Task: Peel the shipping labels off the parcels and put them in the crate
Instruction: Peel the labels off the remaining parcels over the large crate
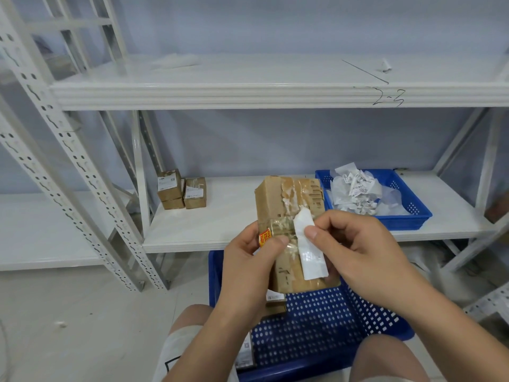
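A brown cardboard parcel (286, 199) wrapped in clear tape stands upright in front of me. My left hand (248, 260) grips its left side, thumb across the taped front. My right hand (355, 249) pinches a white label strip (309, 249) that is partly lifted off the parcel's front. On the shelf at the right, a blue crate (413, 216) holds a heap of crumpled peeled labels (355, 191). Below my hands a larger blue crate (325, 326) sits between my knees, with parcels (246, 351) at its left side.
Three small labelled parcels (181, 191) stand at the back left of the lower white shelf (220, 221). The upper shelf (248, 75) carries a scrap of paper (385, 64) at the right. White perforated rack posts (68, 161) rise at the left.
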